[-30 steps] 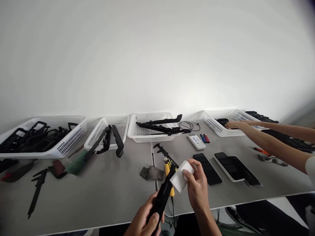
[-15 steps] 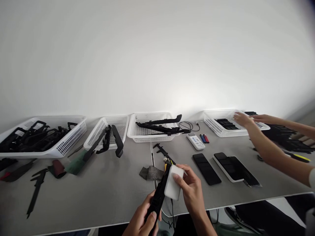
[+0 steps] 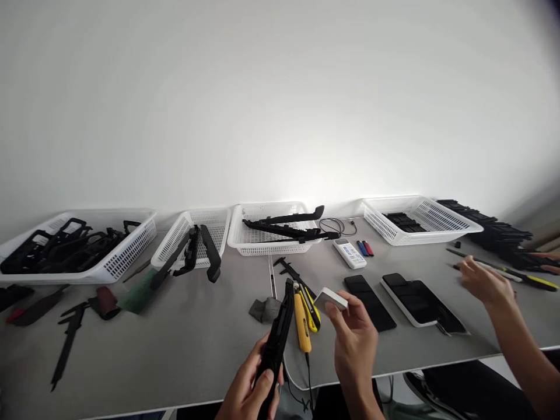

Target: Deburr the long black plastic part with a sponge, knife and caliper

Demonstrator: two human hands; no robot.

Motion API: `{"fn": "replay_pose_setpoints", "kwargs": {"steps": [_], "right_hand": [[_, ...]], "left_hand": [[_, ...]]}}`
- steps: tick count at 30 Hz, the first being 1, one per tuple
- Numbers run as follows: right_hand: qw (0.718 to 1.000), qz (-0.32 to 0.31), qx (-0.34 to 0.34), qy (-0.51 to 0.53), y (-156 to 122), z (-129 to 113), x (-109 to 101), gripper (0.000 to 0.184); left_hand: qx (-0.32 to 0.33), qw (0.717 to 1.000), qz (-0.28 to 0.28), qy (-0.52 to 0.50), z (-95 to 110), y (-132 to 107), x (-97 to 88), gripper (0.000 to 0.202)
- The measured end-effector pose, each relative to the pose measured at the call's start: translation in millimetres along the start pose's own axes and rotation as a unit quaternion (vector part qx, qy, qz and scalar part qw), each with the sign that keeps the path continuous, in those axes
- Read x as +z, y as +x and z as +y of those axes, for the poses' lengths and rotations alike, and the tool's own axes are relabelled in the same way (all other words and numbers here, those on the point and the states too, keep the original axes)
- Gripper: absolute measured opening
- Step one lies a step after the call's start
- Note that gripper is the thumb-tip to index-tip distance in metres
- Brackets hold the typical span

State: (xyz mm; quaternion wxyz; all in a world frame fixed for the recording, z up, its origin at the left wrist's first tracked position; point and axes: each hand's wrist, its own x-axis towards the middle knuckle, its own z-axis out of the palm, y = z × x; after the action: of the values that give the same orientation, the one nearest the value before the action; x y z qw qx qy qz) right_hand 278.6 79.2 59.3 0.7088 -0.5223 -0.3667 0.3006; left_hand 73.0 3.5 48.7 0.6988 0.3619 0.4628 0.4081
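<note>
My left hand [image 3: 251, 379] is closed around a long black plastic part [image 3: 280, 329], which points up and slightly right. In my right hand [image 3: 356, 344] a small white rounded block [image 3: 331, 297] is gripped between thumb and fingers, tilted and apart from the black part. Between the two hands lie a yellow-handled tool with a cord [image 3: 303, 324] and a yellow utility knife [image 3: 312, 315]. A crumpled grey cloth-like piece [image 3: 265, 310] and a black caliper [image 3: 289, 269] rest just beyond the black part.
White baskets with black parts line the wall, including the middle basket [image 3: 262, 249] and right basket [image 3: 394, 233]. A white meter [image 3: 349, 254] and black slabs [image 3: 370, 303] lie rightward. A co-worker's hand [image 3: 485, 283] is at far right. Another caliper [image 3: 67, 344] lies left.
My right hand has drawn the white block rightward off the black part and tipped it, uncovering the yellow tools. The co-worker's hands have left the right basket and moved toward the right.
</note>
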Motion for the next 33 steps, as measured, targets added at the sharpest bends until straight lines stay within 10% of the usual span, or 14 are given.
{"fn": "replay_pose_setpoints", "kwargs": {"steps": [4, 9, 33], "right_hand": [[0.956, -0.144, -0.238, -0.09, -11.8, -7.9, 0.4, 0.007], [0.882, -0.316, -0.277, -0.213, -26.5, -9.7, 6.2, 0.012], [0.884, -0.242, -0.347, -0.202, -26.7, 1.4, 5.4, 0.039]], "left_hand": [[-0.03, 0.999, 0.013, -0.007, -0.5, -2.2, -1.9, 0.086], [-0.009, 1.0, 0.012, 0.013, 1.2, -3.7, -4.0, 0.083], [0.044, 0.994, -0.025, 0.1, -6.2, 1.4, -3.0, 0.085]]}}
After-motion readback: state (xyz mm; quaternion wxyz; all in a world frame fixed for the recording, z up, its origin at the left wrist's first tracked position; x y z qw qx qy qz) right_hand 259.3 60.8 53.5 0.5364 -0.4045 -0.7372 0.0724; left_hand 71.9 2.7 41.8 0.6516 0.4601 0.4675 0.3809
